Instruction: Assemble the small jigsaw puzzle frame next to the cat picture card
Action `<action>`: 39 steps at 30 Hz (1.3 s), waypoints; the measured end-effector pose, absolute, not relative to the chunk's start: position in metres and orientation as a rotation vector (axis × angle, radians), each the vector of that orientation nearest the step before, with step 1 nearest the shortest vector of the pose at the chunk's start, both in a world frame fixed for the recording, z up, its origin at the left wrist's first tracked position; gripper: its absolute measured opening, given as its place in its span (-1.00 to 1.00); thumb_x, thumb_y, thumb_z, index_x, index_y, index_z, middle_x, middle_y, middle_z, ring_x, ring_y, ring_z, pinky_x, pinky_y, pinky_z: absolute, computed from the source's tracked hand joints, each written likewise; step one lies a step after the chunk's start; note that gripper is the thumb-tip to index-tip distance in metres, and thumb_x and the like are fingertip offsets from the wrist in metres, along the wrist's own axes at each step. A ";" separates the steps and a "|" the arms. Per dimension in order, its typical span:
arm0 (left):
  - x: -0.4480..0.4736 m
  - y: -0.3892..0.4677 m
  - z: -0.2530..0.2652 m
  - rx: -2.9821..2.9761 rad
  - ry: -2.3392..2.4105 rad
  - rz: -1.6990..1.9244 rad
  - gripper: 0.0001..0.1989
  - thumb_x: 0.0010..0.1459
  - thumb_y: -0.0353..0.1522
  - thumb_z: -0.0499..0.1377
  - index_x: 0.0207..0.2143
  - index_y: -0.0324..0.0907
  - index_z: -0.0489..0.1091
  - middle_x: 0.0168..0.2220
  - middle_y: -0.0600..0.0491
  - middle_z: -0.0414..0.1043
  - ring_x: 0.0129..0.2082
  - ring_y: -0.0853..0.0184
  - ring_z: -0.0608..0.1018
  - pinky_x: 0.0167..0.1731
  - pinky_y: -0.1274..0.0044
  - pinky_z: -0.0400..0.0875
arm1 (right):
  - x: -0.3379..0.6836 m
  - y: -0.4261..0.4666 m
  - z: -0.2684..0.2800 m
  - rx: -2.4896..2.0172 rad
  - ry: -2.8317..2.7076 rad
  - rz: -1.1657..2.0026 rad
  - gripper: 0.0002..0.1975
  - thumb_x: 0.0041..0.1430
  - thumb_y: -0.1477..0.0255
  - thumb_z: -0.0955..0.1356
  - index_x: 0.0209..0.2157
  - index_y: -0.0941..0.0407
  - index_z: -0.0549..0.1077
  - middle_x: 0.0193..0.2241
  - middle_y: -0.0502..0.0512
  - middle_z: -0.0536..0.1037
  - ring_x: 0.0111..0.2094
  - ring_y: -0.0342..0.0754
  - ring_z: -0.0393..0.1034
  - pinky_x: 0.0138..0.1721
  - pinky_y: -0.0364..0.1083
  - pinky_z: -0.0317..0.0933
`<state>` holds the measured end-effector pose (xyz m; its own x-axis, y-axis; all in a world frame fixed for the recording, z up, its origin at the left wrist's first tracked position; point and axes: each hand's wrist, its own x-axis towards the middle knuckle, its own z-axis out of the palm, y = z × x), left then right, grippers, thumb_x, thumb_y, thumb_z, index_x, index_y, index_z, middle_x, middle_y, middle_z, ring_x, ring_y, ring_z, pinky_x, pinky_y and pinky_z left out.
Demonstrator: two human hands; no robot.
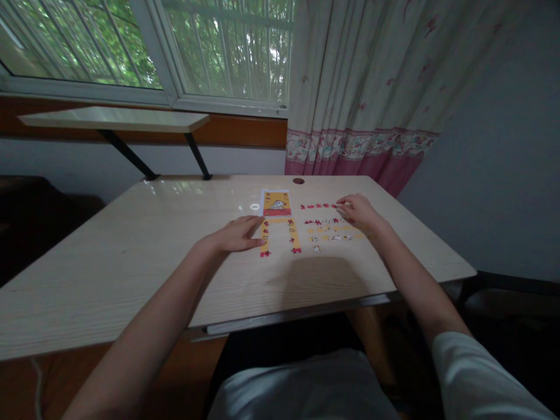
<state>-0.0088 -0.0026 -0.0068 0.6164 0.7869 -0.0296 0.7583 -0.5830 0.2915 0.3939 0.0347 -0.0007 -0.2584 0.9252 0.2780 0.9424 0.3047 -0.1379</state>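
Observation:
A partly assembled jigsaw puzzle (pixel 278 220) lies on the desk, with a yellow top row, yellow sides and red lower corners around bare wood. My left hand (pixel 240 233) rests at its left side, fingers stretched and thumb apart, the tips touching the edge pieces. Just behind the puzzle lies a picture card (pixel 277 203) showing a white animal on yellow and red. My right hand (pixel 361 213) is at the right end of a row of red puzzle pieces (pixel 318 205), its fingertips closed on the end piece, which they mostly cover. Below are rows of loose yellow and white pieces (pixel 324 230).
The pieces lie on a light wooden desk (pixel 175 233). A raised shelf (pixel 118 119) on black legs stands at the back left. Near the back edge is a round cable hole (pixel 298 181). Behind hang curtains (pixel 350 116) beside a barred window (pixel 227 52).

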 end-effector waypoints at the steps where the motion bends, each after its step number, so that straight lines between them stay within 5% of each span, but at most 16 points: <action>1: -0.009 -0.002 -0.008 2.569 1.260 0.154 -0.15 0.03 0.11 -0.01 0.20 -0.28 0.04 0.20 -0.26 0.10 0.17 -0.03 0.21 0.06 0.23 0.17 | 0.408 0.039 -0.002 -1.787 -2.219 -0.111 -0.69 0.19 0.35 0.24 -0.13 0.13 0.51 -0.13 0.22 0.52 -0.10 0.10 0.32 -0.05 0.03 0.12; 12: -0.013 0.003 -0.014 2.588 1.260 0.201 -0.23 0.08 0.08 -0.02 0.18 -0.24 0.09 0.17 -0.24 0.16 0.14 0.00 0.26 0.04 0.25 0.20 | 0.481 0.057 -0.027 -2.150 -1.996 -0.026 -0.68 0.14 0.30 0.28 -0.11 0.07 0.52 -0.14 0.17 0.55 -0.12 0.08 0.40 -0.16 -0.05 0.19; 20: -0.013 0.003 -0.016 2.613 1.283 0.181 -0.25 0.08 0.08 -0.03 0.18 -0.20 0.09 0.19 -0.21 0.15 0.16 0.00 0.23 0.03 0.23 0.22 | 0.480 0.061 -0.025 -2.194 -1.885 0.059 -0.79 0.01 0.30 0.38 -0.36 0.14 0.55 -0.35 0.16 0.58 -0.32 -0.01 0.43 -0.35 -0.12 0.17; 27: -0.013 0.004 -0.017 2.617 1.311 0.142 -0.21 0.08 0.10 -0.05 0.19 -0.24 0.06 0.20 -0.23 0.11 0.17 -0.02 0.20 0.04 0.21 0.20 | 0.472 0.058 -0.020 -2.179 -1.845 0.102 -0.86 0.01 0.36 0.36 -0.46 0.15 0.48 -0.46 0.13 0.55 -0.39 -0.04 0.39 -0.28 -0.09 0.16; 36: -0.013 0.003 -0.016 2.638 1.307 0.153 -0.25 0.09 0.11 -0.06 0.19 -0.17 0.06 0.19 -0.18 0.14 0.15 0.01 0.24 0.03 0.22 0.21 | 0.433 0.040 0.000 -1.791 -1.886 0.198 -0.84 0.03 0.43 0.33 -0.33 0.19 0.47 -0.42 0.12 0.54 -0.42 -0.11 0.36 -0.39 -0.16 0.15; 39: -0.013 0.002 -0.016 2.642 1.307 0.142 -0.25 0.09 0.09 -0.06 0.20 -0.17 0.05 0.20 -0.18 0.13 0.16 0.00 0.22 0.03 0.22 0.20 | 0.392 0.023 0.013 -1.505 -2.058 0.444 -0.81 0.05 0.38 0.32 -0.32 0.17 0.47 -0.41 0.10 0.54 -0.43 -0.14 0.35 -0.40 -0.17 0.17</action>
<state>-0.0126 0.0023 -0.0156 0.6066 0.7950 0.0010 0.7768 -0.5930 0.2120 0.3915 0.0231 0.0128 -0.2245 0.9461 0.2334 0.7654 0.3195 -0.5586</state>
